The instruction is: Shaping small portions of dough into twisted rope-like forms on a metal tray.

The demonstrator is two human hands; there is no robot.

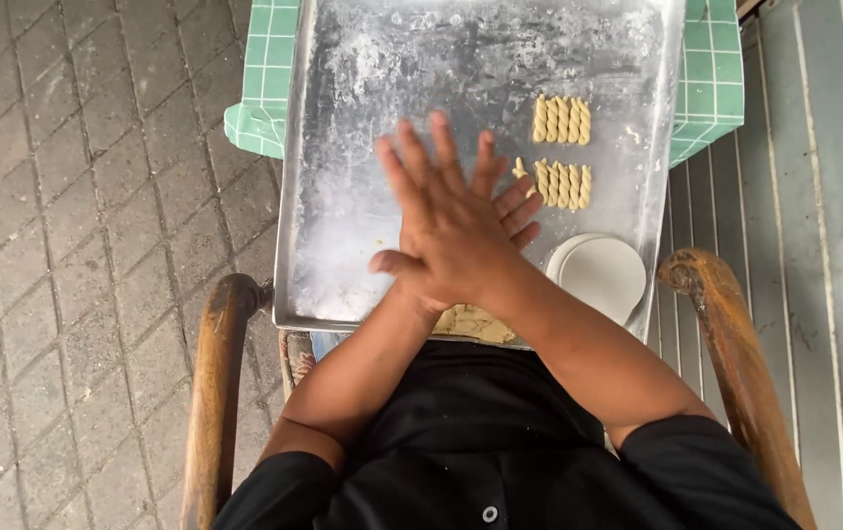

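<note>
The right hand [441, 221] lies flat across the left hand [510, 218], palms pressed together above a floured metal tray [343, 147]. Both grips are open, fingers extended; whether anything sits between the palms cannot be told. A lump of dough [471, 322] rests at the tray's near edge, beneath the wrists. Two rows of twisted dough pieces [561, 152] lie beyond the fingertips; a white lid [600, 275] lies near the right forearm.

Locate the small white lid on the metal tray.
In the head view, the white lid lies at the tray's near right corner, just below the twisted dough pieces, beside the right forearm.
</note>
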